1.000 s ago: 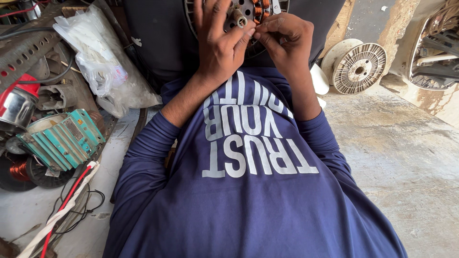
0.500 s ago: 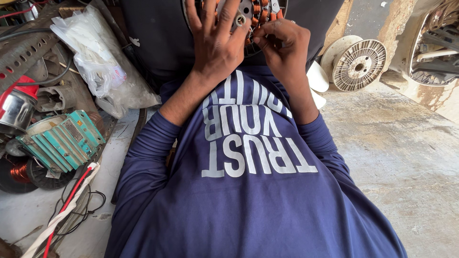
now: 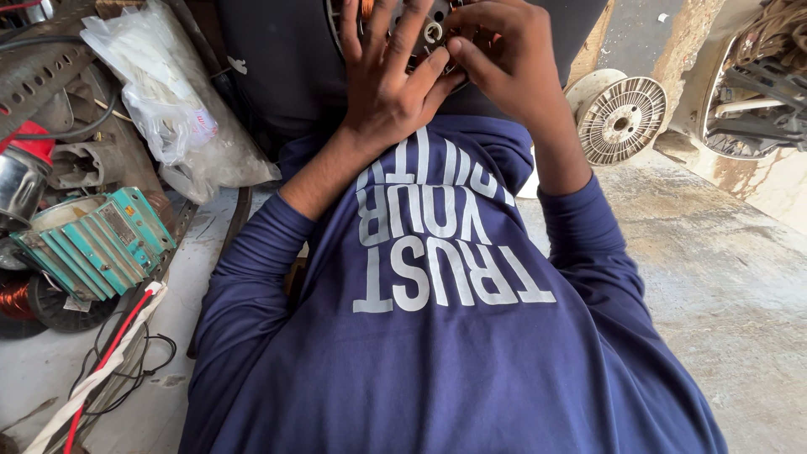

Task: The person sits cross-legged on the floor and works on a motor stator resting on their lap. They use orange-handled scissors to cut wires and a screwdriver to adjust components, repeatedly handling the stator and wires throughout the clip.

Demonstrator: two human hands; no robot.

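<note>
A round metal motor stator (image 3: pixel 433 32) with copper windings rests on my dark lap at the top of the view, mostly covered by my hands. My left hand (image 3: pixel 388 80) lies flat on it with fingers spread, pressing it down. My right hand (image 3: pixel 503 57) is curled at the stator's right side, its fingertips pinched at the windings; what they pinch is hidden. My dark blue long-sleeved shirt (image 3: pixel 437 319) fills the lower middle.
A teal finned motor housing (image 3: pixel 92 244) and a copper wire coil (image 3: pixel 15 298) lie at left. A clear plastic bag (image 3: pixel 168 109) sits above them. White and red cables (image 3: pixel 101 370) trail at lower left. An empty wire spool (image 3: pixel 622 118) stands on the concrete floor (image 3: pixel 723 269) at right.
Both hands have slid a little up the stator, and my left fingers have spread wider over it. The right fingertips keep working at the same spot.
</note>
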